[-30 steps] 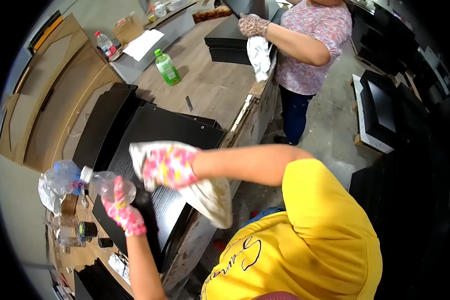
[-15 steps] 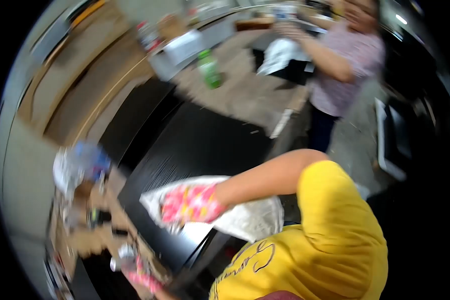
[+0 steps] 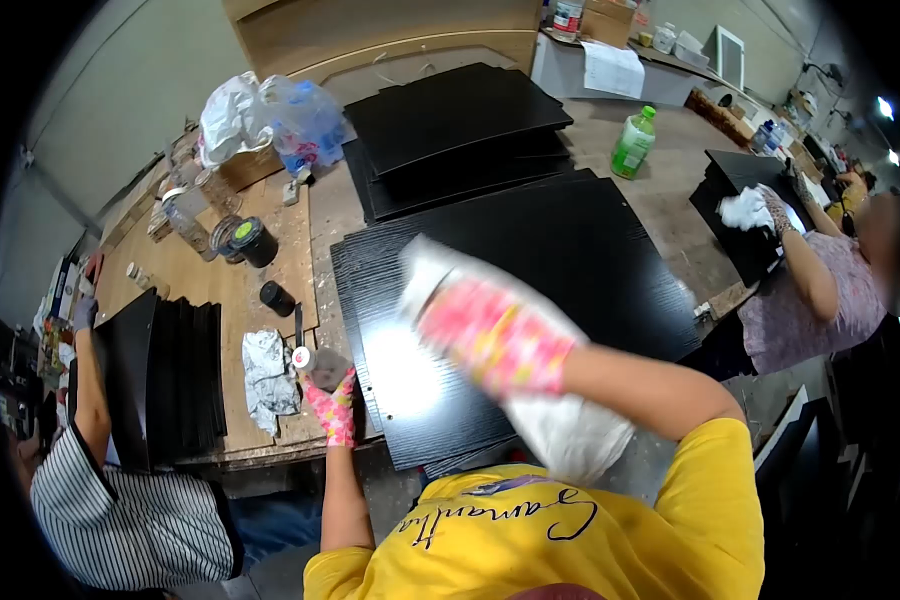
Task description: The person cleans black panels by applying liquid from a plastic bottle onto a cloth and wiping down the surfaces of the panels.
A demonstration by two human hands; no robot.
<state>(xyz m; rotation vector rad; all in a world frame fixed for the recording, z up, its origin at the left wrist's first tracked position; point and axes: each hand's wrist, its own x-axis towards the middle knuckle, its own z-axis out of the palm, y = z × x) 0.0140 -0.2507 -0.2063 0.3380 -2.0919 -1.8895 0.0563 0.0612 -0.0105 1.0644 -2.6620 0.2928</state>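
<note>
My right hand (image 3: 500,340), in a pink-and-yellow patterned glove, grips a white cloth (image 3: 580,440) over the top black panel (image 3: 610,255). The cloth spreads out past my fingers and hangs toward my body; hand and cloth are slightly blurred. At the panel's left edge, my left hand (image 3: 332,412), in a matching glove, has its thumb and fingers around a soft-looking grey wad (image 3: 329,370). A round white cap (image 3: 301,357) with a red mark shows beside the thumb. Just left of it lies a crumpled, stained white rag (image 3: 269,375).
More black panels (image 3: 460,115) are stacked behind. A green bottle (image 3: 632,145) stands at the back right. Jars, a black tub (image 3: 254,242) and plastic bags (image 3: 300,110) sit at left. One co-worker (image 3: 130,520) is beside upright panels (image 3: 185,375); another (image 3: 820,290) wipes panels at right.
My view has swung and levelled, bringing the left co-worker and upright panels into sight. My right hand still has the white cloth on the black panel, and my left hand stays by its edge.
</note>
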